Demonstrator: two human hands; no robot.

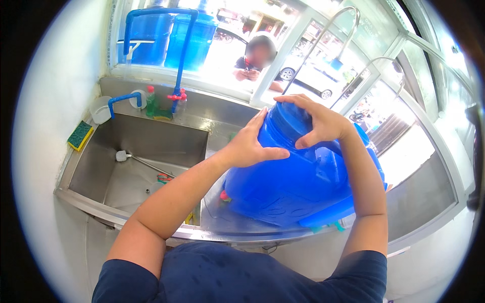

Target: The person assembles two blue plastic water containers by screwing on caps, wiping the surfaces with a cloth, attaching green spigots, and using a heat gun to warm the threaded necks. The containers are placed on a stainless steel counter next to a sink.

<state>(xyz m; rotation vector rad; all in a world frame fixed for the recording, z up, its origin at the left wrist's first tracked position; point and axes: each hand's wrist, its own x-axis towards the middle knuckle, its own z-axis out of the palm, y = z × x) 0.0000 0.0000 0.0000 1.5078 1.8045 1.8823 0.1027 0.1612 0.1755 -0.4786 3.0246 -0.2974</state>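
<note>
A large blue plastic water jug stands on the steel counter in front of me. Its wide blue screw cap sits on the neck at the top. From above, my right hand grips the cap, with the thumb on the near side and the fingers over the far rim. Beside the neck, my left hand is pressed against the jug, its thumb lying across the near side and its fingers reaching up along the left edge. Part of another blue container shows behind my right forearm.
To the left is a steel sink with a long-handled brush inside. A sponge, white tub, green bottle and blue pipe surround it. Curved metal faucets rise at right. Outside the window stands a person.
</note>
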